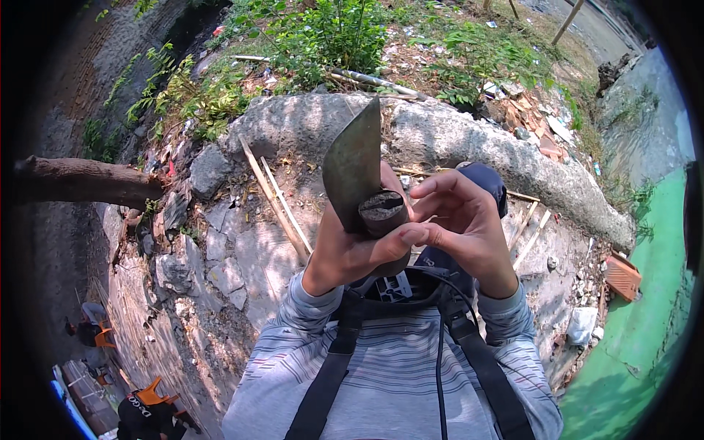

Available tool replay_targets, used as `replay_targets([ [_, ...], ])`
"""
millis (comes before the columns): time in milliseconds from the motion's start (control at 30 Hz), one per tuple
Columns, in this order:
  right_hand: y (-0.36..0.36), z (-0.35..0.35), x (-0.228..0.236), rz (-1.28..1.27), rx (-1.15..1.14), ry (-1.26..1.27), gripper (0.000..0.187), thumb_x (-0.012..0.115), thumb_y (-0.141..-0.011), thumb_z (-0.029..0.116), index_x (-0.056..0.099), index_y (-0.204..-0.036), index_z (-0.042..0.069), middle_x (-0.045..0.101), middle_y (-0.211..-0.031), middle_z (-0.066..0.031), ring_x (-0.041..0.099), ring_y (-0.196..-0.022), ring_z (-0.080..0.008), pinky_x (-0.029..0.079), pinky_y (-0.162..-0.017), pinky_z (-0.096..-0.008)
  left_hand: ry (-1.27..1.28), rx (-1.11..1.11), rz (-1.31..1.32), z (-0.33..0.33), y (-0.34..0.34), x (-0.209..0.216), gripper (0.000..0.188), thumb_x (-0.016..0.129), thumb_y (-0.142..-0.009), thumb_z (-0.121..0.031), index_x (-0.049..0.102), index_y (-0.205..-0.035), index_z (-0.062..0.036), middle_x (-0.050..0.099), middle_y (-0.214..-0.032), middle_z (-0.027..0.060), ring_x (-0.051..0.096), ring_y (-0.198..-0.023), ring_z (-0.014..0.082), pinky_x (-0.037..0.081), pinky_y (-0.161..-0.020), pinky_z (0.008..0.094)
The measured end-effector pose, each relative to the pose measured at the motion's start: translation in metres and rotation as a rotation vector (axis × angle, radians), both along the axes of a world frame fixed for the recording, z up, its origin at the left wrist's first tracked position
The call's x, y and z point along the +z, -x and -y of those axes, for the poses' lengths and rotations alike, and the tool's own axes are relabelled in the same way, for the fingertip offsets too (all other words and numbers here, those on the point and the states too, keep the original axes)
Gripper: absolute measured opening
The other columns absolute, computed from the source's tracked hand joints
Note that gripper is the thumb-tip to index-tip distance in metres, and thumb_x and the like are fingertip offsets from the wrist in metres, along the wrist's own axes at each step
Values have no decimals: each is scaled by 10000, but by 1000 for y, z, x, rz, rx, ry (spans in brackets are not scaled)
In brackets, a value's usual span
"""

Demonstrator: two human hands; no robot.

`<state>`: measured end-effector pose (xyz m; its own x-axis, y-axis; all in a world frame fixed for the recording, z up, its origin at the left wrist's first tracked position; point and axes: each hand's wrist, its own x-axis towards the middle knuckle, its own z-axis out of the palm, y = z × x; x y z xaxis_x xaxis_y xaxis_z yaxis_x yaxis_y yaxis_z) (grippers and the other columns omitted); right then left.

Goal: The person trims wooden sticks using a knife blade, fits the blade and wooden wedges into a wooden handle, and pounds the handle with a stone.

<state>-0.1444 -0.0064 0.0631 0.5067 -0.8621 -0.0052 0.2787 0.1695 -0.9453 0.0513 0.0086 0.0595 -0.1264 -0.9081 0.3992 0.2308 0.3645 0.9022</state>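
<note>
In front of my chest, my left hand (339,253) is closed round a broad, dark metal blade (353,158), like that of a machete. Its tip points up and away, and its curved edge is on the left. Against the blade's lower part sits a thick, dark, rounded piece (384,209) with a rough grey end, also within the left hand's grip. Close on its right is my right hand (469,227), fingers curved and apart, thumb reaching to the left thumb. Whether a thin strand lies between its fingers is too small to tell. The blade's handle is not visible.
A curved concrete ledge (469,136) runs beyond my hands, with plants and litter behind it. Thin bamboo sticks (275,198) lie on the ground. A tree trunk (88,182) juts in at left; a person (143,414) is at lower left. An orange-brown block (622,277) lies right.
</note>
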Motion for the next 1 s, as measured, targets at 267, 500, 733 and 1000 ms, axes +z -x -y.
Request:
replay_targets([
  [267, -6, -6, -2, 58, -64, 49, 456, 750, -926, 6, 542, -1332, 15, 697, -1020, -51, 684, -960, -102, 551, -872, -247, -64, 10, -95, -2, 10, 8, 295, 848, -874, -190, 655, -1020, -21, 650, -961, 45, 636, -868, 122, 519, -755, 283],
  [500, -20, -10, -7, -102, -317, 310, 351, 712, -936, -43, 538, -1238, -3, 722, -981, -105, 708, -931, -125, 576, -838, -262, -159, 135, -24, -4, 3, 8, 429, 804, -896, -286, 624, -1147, 11, 669, -1001, 117, 681, -916, 196, 547, -807, 329],
  [733, -23, -8, -1, -73, -360, 311, 375, 709, -935, -50, 537, -1266, -6, 722, -986, -113, 712, -920, -137, 592, -827, -270, -178, 180, -43, -6, -7, 10, 358, 815, -898, -156, 662, -1182, -1, 706, -987, 62, 685, -901, 128, 552, -800, 276],
  [1000, 4, -9, 12, 63, -195, 146, 487, 681, -960, -34, 517, -1418, -31, 665, -985, -88, 681, -889, -134, 592, -823, -287, 117, 154, 125, -12, -18, 8, 435, 931, -765, -215, 709, -1079, -10, 689, -931, 57, 641, -821, 143, 497, -736, 275],
])
